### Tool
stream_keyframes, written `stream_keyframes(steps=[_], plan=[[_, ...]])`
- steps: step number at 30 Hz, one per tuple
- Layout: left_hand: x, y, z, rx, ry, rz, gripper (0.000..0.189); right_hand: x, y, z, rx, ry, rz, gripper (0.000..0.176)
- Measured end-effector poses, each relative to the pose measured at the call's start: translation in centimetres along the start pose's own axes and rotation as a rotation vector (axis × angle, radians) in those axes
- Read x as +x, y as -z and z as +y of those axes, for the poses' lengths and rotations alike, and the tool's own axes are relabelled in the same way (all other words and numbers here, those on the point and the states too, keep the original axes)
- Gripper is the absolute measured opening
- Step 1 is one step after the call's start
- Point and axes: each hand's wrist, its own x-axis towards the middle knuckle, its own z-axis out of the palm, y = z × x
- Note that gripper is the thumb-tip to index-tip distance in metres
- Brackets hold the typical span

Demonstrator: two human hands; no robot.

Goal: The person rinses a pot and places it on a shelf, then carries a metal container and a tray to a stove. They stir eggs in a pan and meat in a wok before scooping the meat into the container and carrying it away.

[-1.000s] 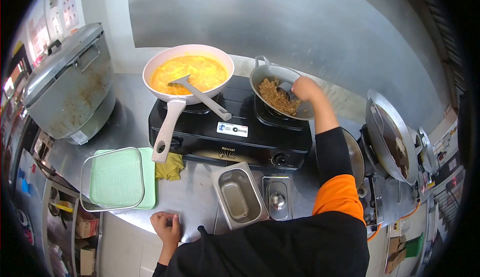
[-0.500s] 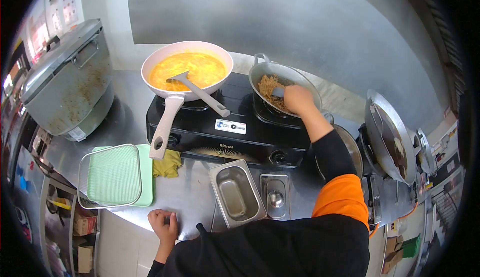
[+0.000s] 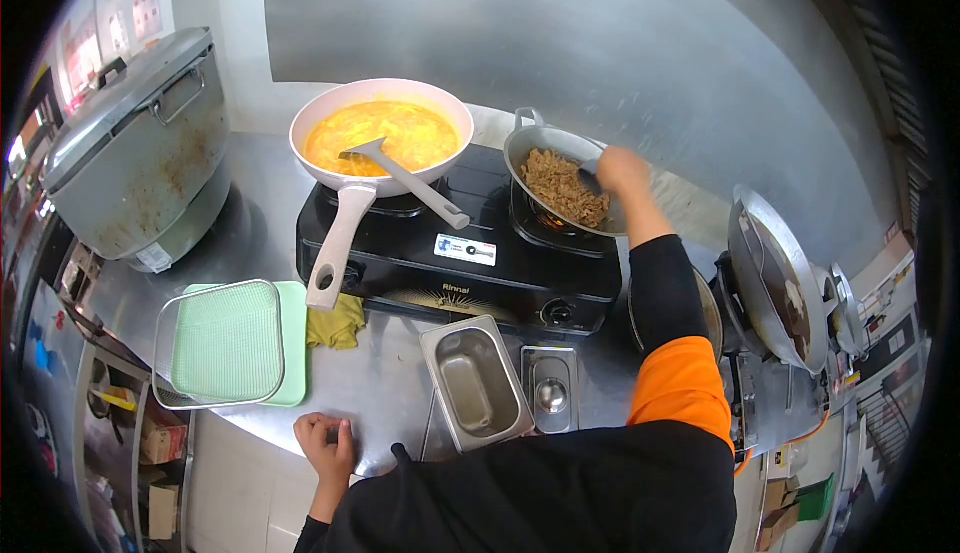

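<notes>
Head view: on your left, the big lidded grey pot (image 3: 150, 173) stands on the steel surface (image 3: 390, 383), off to the side of the stove. Nearer you, the wire basket (image 3: 215, 343) lies on the green tray (image 3: 296, 343).

Your left hand (image 3: 328, 443) is at the surface's near edge, fingers half curled, no object visible in it; can't tell if it's clenched. Cloth (image 3: 338, 325) sits between tray and stove.

Pale pan (image 3: 382, 89) is on the left burner. Yellow mixture (image 3: 390, 125) in it looks loose and wet, so I'd call it not fully set. Grey spatula (image 3: 415, 185) leans in it, nobody holding it.

Centre, in front of the stove (image 3: 400, 253): steel container (image 3: 475, 378), with a smaller one (image 3: 557, 363) just beside it.

Right burner: metal pan (image 3: 572, 138), flame glow under it. Brown food (image 3: 560, 183) is inside, already in small loose pieces; heating and working it look under way, not finished. Your right hand (image 3: 622, 170) grips the dark grey utensil (image 3: 590, 177), its end at the food.

Far right: a wide pan (image 3: 750, 298) stands tilted, well apart from both hands.
</notes>
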Motion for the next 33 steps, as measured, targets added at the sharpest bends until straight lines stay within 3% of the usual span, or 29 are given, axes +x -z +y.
stream_keyframes(steps=[3,7,10,14,17,21,24,27,30,33], plan=[[-0.1,-0.1,0.0,-0.002,0.004,0.015,0.013,0.9,0.5,1.5,-0.026,-0.107,-0.031,0.023],[0.0,-0.1,-0.1,0.018,-0.025,0.041,0.013,1.3,-4.1,1.6,0.098,-0.166,0.035,0.024],[-0.2,0.0,-0.2,0.019,-0.011,0.031,0.013,3.1,-5.5,0.7,0.081,0.007,-0.011,0.021],[0.0,0.0,0.0,0.017,-0.016,0.016,0.013,3.0,-1.7,0.8,-0.020,0.195,-0.091,0.029],[0.0,0.0,0.4,0.009,-0.007,0.015,0.013,0.2,0.3,-0.8,0.087,0.265,-0.096,0.026],[0.0,0.0,0.3,0.007,-0.006,0.020,0.013,-3.6,-1.3,-3.9,0.040,0.161,-0.023,0.019],[0.0,0.1,0.1,0.002,-0.018,0.017,0.013,-1.3,-2.1,-2.0,0.045,0.097,0.048,0.019],[0.1,0.0,0.2,0.019,-0.028,0.023,0.012,-0.3,1.9,-1.9,0.056,-0.080,-0.031,0.022],[0.2,0.1,0.5,-0.018,0.006,0.022,0.012,2.3,-0.6,-1.8,0.150,-0.073,0.105,0.019],[-0.1,0.1,0.0,0.048,-0.024,0.011,0.012,4.2,-4.9,-2.1,0.094,0.033,0.029,0.020]])
